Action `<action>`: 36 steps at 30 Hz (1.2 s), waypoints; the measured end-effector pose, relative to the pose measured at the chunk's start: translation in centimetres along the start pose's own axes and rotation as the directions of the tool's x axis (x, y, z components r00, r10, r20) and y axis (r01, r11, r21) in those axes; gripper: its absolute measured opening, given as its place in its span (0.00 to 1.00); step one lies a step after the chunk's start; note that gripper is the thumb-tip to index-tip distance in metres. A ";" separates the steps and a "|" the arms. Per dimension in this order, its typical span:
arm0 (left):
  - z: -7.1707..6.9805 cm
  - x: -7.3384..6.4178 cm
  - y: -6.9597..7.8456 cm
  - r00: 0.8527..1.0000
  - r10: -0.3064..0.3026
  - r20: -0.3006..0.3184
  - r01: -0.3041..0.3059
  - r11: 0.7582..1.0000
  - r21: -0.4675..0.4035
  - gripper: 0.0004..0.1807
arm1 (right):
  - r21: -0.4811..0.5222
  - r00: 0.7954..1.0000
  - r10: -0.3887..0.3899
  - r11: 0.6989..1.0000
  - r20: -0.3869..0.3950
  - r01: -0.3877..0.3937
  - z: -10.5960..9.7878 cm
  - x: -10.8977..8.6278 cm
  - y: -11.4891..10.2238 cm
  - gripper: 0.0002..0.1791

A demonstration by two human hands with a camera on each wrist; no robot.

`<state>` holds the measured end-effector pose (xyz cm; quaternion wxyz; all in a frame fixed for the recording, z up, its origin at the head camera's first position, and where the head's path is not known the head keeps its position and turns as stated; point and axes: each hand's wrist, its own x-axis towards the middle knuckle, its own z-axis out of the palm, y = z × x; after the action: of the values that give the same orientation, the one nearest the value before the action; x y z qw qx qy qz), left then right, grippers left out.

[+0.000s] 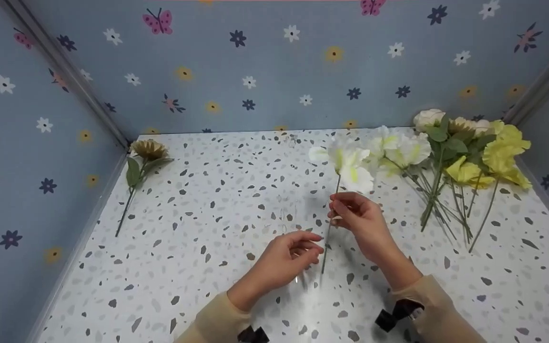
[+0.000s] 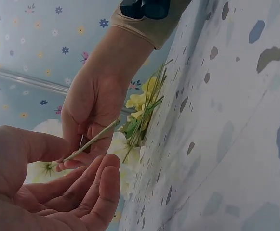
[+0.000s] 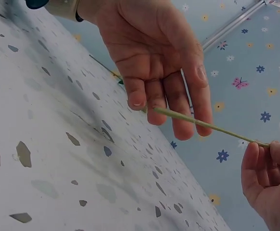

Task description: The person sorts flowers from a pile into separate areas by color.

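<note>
A white artificial flower (image 1: 350, 164) with yellow-green streaks stands over the middle right of the tabletop. My right hand (image 1: 362, 221) pinches its thin green stem (image 1: 328, 243) between thumb and fingertips, below the bloom. In the right wrist view the stem slants from those fingertips (image 3: 252, 149) toward the other hand. My left hand (image 1: 286, 259) is beside the stem's lower part, palm toward it, with loosely bent fingers and nothing gripped. From the left wrist view, its relaxed fingers (image 2: 101, 192) lie close to the stem, whose cut end points up past them.
At the right lies a bunch of artificial flowers: white blooms (image 1: 410, 150), a pale rose (image 1: 429, 118) and yellow flowers (image 1: 505, 147), stems toward me. One brown flower (image 1: 149, 150) with green leaves lies far left. Patterned blue walls (image 1: 265, 62) enclose the speckled tabletop (image 1: 217, 200).
</note>
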<state>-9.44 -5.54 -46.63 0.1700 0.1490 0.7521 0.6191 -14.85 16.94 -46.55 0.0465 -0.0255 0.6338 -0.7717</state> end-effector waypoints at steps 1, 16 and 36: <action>0.1 0.0 0.0 1.000 0.004 0.007 -0.004 1.000 -0.007 0.20 | -0.005 1.000 -0.003 1.000 0.000 0.003 0.1 -0.1 0.0 0.10; 0.7 -0.1 0.5 0.999 0.033 0.034 -0.032 0.999 -0.033 0.14 | -0.108 0.998 -0.064 0.992 0.000 0.064 1.2 -0.8 0.1 0.11; -0.4 0.1 0.7 0.997 0.072 0.008 -0.072 0.997 0.006 0.11 | -0.095 0.993 -0.094 0.990 0.071 0.101 0.9 -1.1 -0.9 0.13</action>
<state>-9.65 -5.69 -45.87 0.1501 0.1791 0.7473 0.6220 -13.70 16.30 -45.49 0.0284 -0.0841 0.6673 -0.7395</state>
